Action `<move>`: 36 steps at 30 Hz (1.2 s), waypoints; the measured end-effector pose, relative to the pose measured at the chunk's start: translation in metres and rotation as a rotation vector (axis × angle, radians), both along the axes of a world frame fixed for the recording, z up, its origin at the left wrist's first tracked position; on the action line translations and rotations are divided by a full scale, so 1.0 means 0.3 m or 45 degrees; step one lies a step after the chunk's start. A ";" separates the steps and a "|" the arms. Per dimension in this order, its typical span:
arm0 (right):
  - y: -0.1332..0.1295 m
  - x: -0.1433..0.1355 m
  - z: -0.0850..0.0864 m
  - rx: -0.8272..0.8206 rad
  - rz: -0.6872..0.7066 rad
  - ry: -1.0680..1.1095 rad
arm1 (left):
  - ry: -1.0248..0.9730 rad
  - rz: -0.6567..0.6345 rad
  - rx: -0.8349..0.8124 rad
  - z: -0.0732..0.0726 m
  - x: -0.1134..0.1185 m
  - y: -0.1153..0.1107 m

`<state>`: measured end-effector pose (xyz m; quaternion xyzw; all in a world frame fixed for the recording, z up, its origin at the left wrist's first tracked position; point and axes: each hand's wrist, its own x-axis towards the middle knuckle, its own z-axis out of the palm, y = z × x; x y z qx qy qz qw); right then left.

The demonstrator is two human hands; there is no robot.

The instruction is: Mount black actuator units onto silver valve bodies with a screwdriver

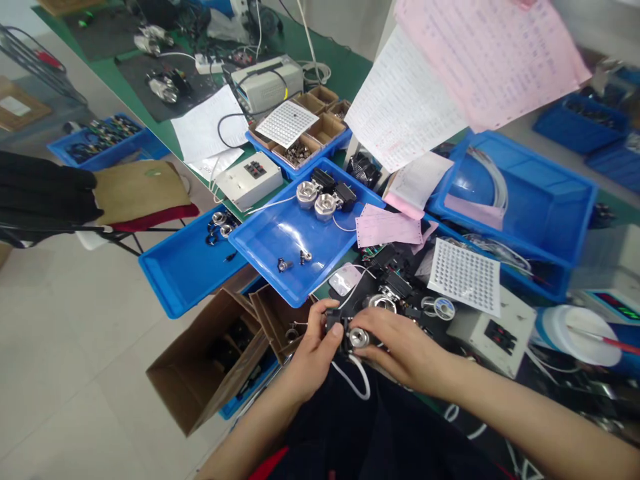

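Note:
Near the front edge of the bench, my left hand (317,343) is closed around the black body of a valve-like part, its thumb on top. My right hand (395,340) grips the same part from the right, fingers around its round metal fitting (359,338). A white cable (363,387) loops below the part. Just behind my hands lies another metal fitting (381,305) with black housings. Further back, a blue tray (265,240) holds two metal-and-black assemblies (325,205) and two small pieces (284,265).
Cardboard boxes (200,373) and a lower blue tray (170,280) stand at the left. To the right are a solder spool (444,309), a grey box (515,320), a white tub (575,337) and a large blue bin (545,207). Papers (415,93) hang above the bench.

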<state>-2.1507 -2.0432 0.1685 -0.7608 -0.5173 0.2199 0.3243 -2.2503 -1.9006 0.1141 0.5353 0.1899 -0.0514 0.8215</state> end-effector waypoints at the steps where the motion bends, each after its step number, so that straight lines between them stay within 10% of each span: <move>1: -0.016 -0.007 0.007 -0.015 0.025 0.011 | -0.018 -0.068 0.031 0.002 -0.005 0.000; 4: -0.088 -0.003 0.047 -0.017 0.058 0.049 | 0.008 -0.178 0.032 0.000 -0.006 0.027; 9: -0.172 0.110 0.077 0.050 -0.551 -0.208 | 0.246 0.269 -0.301 0.006 0.022 0.076; 14: 0.065 0.273 -0.144 -0.314 -0.594 -0.140 | 0.201 -0.074 -0.667 0.025 -0.010 -0.007; 19: 0.361 0.361 -0.403 -0.450 -0.558 -0.203 | 0.306 -0.049 -0.596 -0.002 -0.077 -0.035; 24: 0.440 0.376 -0.447 -0.501 -0.562 -0.191 | 0.568 0.118 -0.349 -0.018 -0.110 -0.031; 27: 0.319 0.386 -0.377 -0.405 -0.613 -0.155 | 0.642 0.096 -0.191 -0.028 -0.101 -0.047; 31: -0.114 0.297 -0.281 -0.340 -0.927 -0.112 | 0.659 -0.109 -0.046 -0.055 -0.051 -0.088; 36: -0.623 -0.072 -0.370 -0.579 -1.334 0.032 | 0.655 -0.429 0.104 -0.086 0.024 -0.174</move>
